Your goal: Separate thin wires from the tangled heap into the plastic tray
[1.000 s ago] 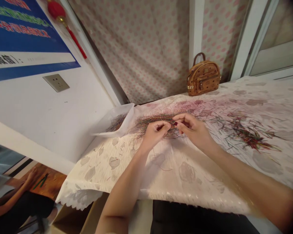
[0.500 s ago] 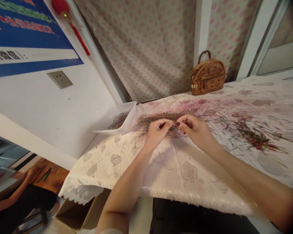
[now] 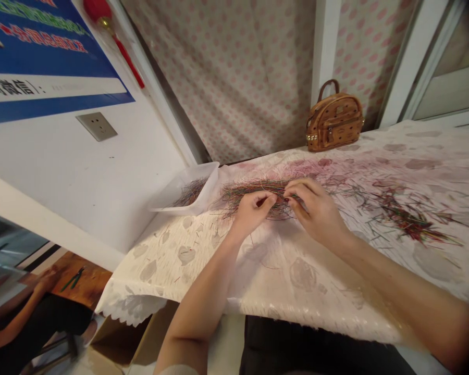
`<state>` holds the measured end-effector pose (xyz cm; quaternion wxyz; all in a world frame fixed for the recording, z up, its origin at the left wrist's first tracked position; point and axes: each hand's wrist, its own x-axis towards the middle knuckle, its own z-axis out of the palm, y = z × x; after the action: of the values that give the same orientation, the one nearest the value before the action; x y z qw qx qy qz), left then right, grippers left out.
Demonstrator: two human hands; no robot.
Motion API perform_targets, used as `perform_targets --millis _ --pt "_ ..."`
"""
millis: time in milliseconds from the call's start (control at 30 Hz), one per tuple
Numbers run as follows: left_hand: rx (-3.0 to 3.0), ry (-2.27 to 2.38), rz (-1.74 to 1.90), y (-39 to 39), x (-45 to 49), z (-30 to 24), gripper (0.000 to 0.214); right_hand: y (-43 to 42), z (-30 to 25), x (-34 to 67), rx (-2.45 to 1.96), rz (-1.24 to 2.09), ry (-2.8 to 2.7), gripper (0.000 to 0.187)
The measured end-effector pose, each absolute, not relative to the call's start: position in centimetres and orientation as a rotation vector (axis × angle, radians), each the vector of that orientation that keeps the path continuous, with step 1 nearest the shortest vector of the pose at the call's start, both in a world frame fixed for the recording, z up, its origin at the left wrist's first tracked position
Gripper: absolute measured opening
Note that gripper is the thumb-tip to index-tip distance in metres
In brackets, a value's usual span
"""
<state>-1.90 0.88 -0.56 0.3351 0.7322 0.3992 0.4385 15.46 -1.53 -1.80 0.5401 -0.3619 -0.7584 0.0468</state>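
My left hand (image 3: 251, 212) and my right hand (image 3: 316, 210) meet over a tangled pile of thin coloured wires (image 3: 254, 190) on a table under a pale flowered cloth (image 3: 281, 271). Both hands have their fingers curled and pinched together at the front edge of the pile, fingertips almost touching. They appear to grip fine wire strands, too thin to make out clearly. A loose strand trails down from my left hand onto the cloth.
A clear plastic tray (image 3: 187, 190) with more wires sits left of the pile. A second scatter of red and green wires (image 3: 406, 216) lies to the right. A brown handbag (image 3: 335, 123) stands at the back. Another person's arm (image 3: 19, 302) shows at lower left.
My hands stayed at the pile. My right hand's fingers shifted slightly forward and lower over the wires; the view drifted a little.
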Motion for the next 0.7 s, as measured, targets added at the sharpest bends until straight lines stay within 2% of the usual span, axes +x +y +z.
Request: perform_targets --millis 500,633,700 --pt "2.203 1.054 0.994 0.8 -2.1 -0.7 0.033 -0.7 -2.2 15.8 -0.984 0.456 -1.770 0.009" --pt "2.252 1.057 1.002 0.8 -2.2 -0.7 0.030 -0.5 -2.1 15.9 -0.966 0.746 -1.655 0.006" --pt "2.266 1.040 1.016 0.8 -2.2 -0.8 0.028 -0.4 -2.1 16.0 -0.900 0.968 -1.569 0.010"
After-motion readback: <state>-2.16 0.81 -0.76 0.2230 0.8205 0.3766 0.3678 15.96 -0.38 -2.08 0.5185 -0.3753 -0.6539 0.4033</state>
